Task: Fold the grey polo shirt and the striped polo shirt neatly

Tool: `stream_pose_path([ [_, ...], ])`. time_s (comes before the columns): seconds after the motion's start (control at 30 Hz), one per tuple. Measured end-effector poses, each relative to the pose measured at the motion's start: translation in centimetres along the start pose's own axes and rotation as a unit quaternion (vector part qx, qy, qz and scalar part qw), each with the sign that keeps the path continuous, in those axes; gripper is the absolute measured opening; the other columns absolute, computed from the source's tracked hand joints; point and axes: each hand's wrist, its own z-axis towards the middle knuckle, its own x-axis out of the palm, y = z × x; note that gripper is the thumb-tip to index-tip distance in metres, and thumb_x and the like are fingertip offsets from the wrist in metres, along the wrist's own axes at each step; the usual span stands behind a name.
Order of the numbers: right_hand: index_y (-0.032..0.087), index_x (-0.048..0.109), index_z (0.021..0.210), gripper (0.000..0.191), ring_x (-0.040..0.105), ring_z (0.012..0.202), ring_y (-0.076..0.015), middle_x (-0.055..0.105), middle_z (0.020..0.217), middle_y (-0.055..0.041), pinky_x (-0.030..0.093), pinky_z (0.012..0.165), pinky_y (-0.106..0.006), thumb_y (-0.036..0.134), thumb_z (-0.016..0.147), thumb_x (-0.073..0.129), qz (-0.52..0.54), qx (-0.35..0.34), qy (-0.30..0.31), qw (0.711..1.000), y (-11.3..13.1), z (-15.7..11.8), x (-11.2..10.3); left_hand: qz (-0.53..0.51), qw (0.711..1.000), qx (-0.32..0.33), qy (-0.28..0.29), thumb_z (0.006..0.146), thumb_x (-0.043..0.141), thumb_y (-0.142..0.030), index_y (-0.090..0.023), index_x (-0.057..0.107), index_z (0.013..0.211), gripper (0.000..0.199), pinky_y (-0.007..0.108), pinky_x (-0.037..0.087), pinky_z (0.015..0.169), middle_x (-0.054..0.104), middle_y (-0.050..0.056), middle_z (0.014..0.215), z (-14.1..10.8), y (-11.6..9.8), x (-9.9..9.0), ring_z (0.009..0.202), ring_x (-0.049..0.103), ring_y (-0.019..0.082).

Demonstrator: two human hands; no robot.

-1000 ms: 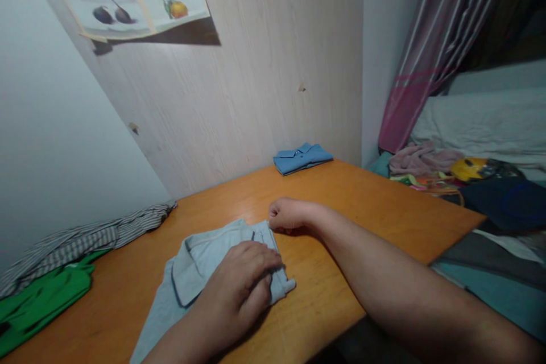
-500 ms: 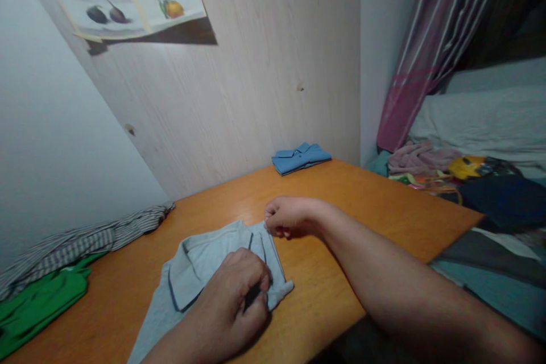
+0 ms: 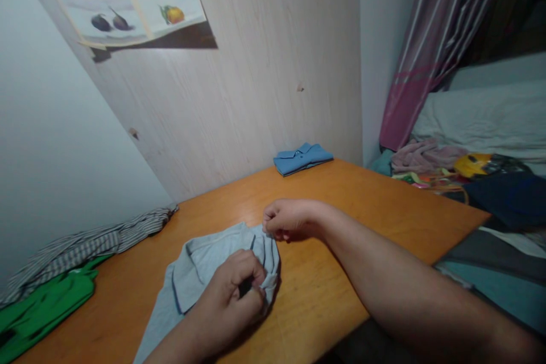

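A light grey collared shirt [image 3: 213, 253] lies partly folded on the orange-brown table [image 3: 315, 290], its collar toward the left and its right side bunched. My left hand [image 3: 234, 296] is over the shirt's near part, thumb and fingers pinching the bunched fabric at the right. Beyond it, my right hand [image 3: 281, 219] is closed on the shirt's far right corner, at the shoulder.
A folded blue shirt [image 3: 302, 158] rests at the table's back edge by the wall. On the left lie a striped garment [image 3: 115, 239] and a green garment [image 3: 55, 296]. Fabrics and a yellow item [image 3: 473, 165] are beyond the right edge.
The sleeve end that stuck out at the shirt's right has been drawn inward, and that side is now rounded and bunched. My left hand has shifted slightly left; my right hand has barely moved.
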Motion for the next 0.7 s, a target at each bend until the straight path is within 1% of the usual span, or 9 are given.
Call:
stream_pose_path([
  [0.13, 0.018, 0.055, 0.075, 0.004, 0.053, 0.043, -0.0083, 0.058, 0.055, 0.0063, 0.044, 0.042, -0.018, 0.015, 0.076, 0.057, 0.007, -0.02, 0.058, 0.998, 0.1, 0.1, -0.6, -0.08, 0.995, -0.053, -0.004, 0.073, 0.049, -0.013, -0.02, 0.047, 0.072, 0.008, 0.026, 0.038, 0.067, 0.051, -0.001, 0.073, -0.2, 0.6, -0.3, 0.073, 0.048, 0.014],
  [0.2, 0.018, 0.056, 0.078, 0.005, 0.056, 0.045, -0.0091, 0.06, 0.057, 0.0061, 0.048, 0.044, -0.019, 0.017, 0.077, 0.06, 0.002, -0.027, 0.088, 0.996, 0.3, 0.2, -0.8, -0.101, 0.992, -0.081, -0.002, 0.075, 0.049, -0.016, -0.021, 0.046, 0.072, 0.007, 0.025, 0.036, 0.064, 0.048, -0.002, 0.07, -0.2, 0.7, -0.3, 0.069, 0.045, 0.013],
  [0.3, 0.018, 0.057, 0.08, 0.007, 0.059, 0.046, -0.0097, 0.063, 0.058, 0.0054, 0.049, 0.044, -0.018, 0.021, 0.079, 0.064, -0.003, -0.015, 0.122, 0.992, 0.6, 0.1, -0.9, -0.119, 0.987, -0.108, 0.004, 0.078, 0.051, -0.02, -0.02, 0.046, 0.073, 0.007, 0.023, 0.034, 0.059, 0.046, -0.003, 0.067, -0.4, 0.6, -0.2, 0.064, 0.042, 0.012],
  [0.4, 0.017, 0.057, 0.078, 0.009, 0.06, 0.045, -0.0095, 0.063, 0.056, 0.0054, 0.048, 0.044, -0.017, 0.02, 0.08, 0.065, -0.001, 0.014, 0.152, 0.988, 1.0, -0.1, -0.6, -0.135, 0.983, -0.121, 0.011, 0.079, 0.052, -0.021, -0.02, 0.046, 0.074, 0.008, 0.022, 0.033, 0.057, 0.046, -0.004, 0.065, -0.4, 0.5, -0.1, 0.061, 0.041, 0.011],
  [0.53, 0.016, 0.057, 0.077, 0.01, 0.064, 0.046, -0.0101, 0.065, 0.057, 0.0044, 0.043, 0.042, -0.015, 0.019, 0.081, 0.066, 0.002, 0.049, 0.191, 0.98, 1.7, -0.6, 0.0, -0.162, 0.978, -0.134, 0.011, 0.081, 0.053, -0.023, -0.02, 0.046, 0.075, 0.01, 0.021, 0.033, 0.055, 0.048, -0.004, 0.064, -0.4, 0.6, 0.2, 0.058, 0.042, 0.01],
  [0.63, 0.016, 0.058, 0.081, 0.008, 0.067, 0.049, -0.0116, 0.067, 0.06, 0.0037, 0.044, 0.044, -0.015, 0.017, 0.08, 0.066, 0.001, 0.065, 0.232, 0.97, 2.2, -1.2, 0.3, -0.169, 0.976, -0.139, 0.011, 0.08, 0.053, -0.022, -0.02, 0.045, 0.075, 0.01, 0.021, 0.033, 0.055, 0.047, -0.005, 0.064, -0.5, 0.7, 0.2, 0.057, 0.041, 0.009],
  [0.7, 0.017, 0.058, 0.087, 0.011, 0.067, 0.05, -0.0125, 0.067, 0.061, 0.0043, 0.046, 0.044, -0.016, 0.016, 0.08, 0.067, 0.009, 0.056, 0.242, 0.968, 2.3, -1.4, 0.5, -0.173, 0.975, -0.136, 0.014, 0.08, 0.053, -0.021, -0.021, 0.044, 0.074, 0.011, 0.021, 0.034, 0.055, 0.047, -0.005, 0.064, -0.6, 0.8, 0.2, 0.058, 0.042, 0.009],
])
